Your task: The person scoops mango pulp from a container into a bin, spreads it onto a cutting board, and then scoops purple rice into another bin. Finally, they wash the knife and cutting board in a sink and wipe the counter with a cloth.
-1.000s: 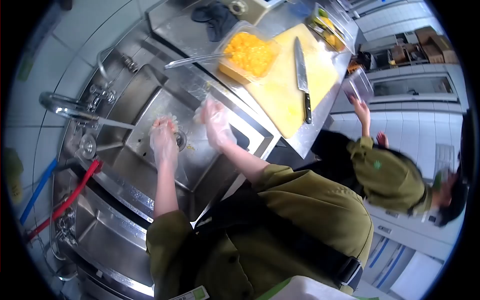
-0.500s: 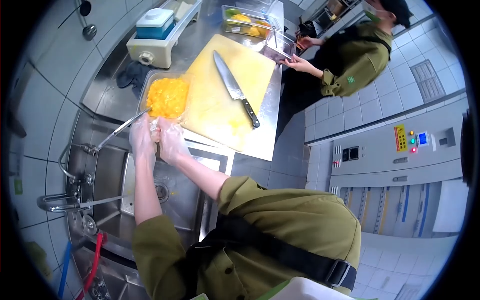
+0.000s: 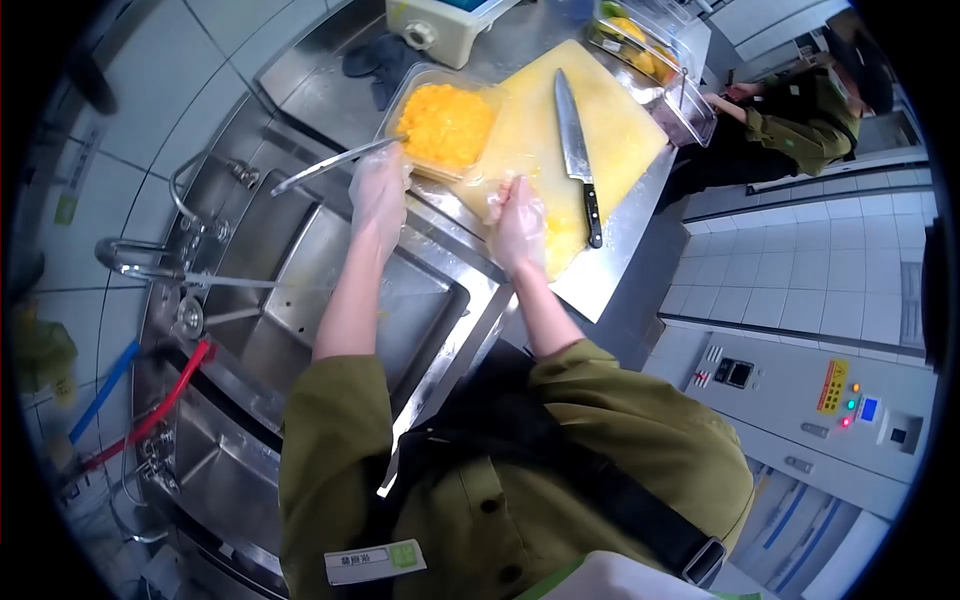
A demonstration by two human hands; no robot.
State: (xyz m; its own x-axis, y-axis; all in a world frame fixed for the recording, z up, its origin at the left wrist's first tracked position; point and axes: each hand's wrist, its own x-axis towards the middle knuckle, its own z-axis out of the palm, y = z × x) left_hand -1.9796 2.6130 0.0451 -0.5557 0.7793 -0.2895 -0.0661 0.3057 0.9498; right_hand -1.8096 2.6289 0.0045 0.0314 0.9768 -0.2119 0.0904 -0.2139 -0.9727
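My left hand (image 3: 379, 193), in a clear plastic glove, is at the near left corner of a clear tub (image 3: 436, 172) of chopped orange-yellow fruit (image 3: 446, 124). Its fingers are curled and partly hidden; I cannot tell what they hold. A long metal utensil handle (image 3: 330, 166) slants out of the tub just above that hand. My right hand (image 3: 521, 222), gloved too, is closed over the near corner of a yellow cutting board (image 3: 615, 125), its grip hidden. On the board lies a large knife (image 3: 574, 135) with a black handle.
Below my arms is a steel sink (image 3: 345, 310), with water running from a tap (image 3: 130, 258). A dark cloth (image 3: 385, 66) lies behind the tub. Farther back are a container of whole fruit (image 3: 632, 38) and another person (image 3: 800, 130) by a smaller container (image 3: 682, 112).
My hands, close together before, have moved apart: the right onto the board's corner, the left beside the tub. The view has turned and shifted. The other person has moved farther off.
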